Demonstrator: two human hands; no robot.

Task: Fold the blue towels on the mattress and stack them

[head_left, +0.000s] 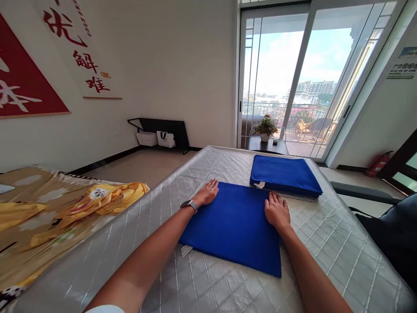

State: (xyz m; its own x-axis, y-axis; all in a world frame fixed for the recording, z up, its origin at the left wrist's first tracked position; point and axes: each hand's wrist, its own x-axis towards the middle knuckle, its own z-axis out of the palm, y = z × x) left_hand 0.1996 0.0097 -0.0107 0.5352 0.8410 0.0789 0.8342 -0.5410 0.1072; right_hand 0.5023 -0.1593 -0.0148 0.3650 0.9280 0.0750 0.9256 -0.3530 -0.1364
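A flat blue cloth piece (234, 226), roughly square, lies in front of me on a silver quilted surface (234, 287). My left hand (207, 194) rests palm down along its far left edge, fingers stretched out, with a watch on the wrist. On its far right edge, my right hand (276, 209) also lies flat with fingers extended. A small white tag (186, 250) sticks out at the near left corner. Just beyond, to the right, is a thicker blue folded stack (286, 173) with a white tag on its near edge. Neither hand grips anything.
To the left, a patterned bed cover (39, 195) carries a crumpled yellow cloth (107, 200). A small dark table (267, 146) with a potted plant (265, 128) stands by the glass sliding door. At right are a dark armrest (361, 192) and a fire extinguisher (379, 164).
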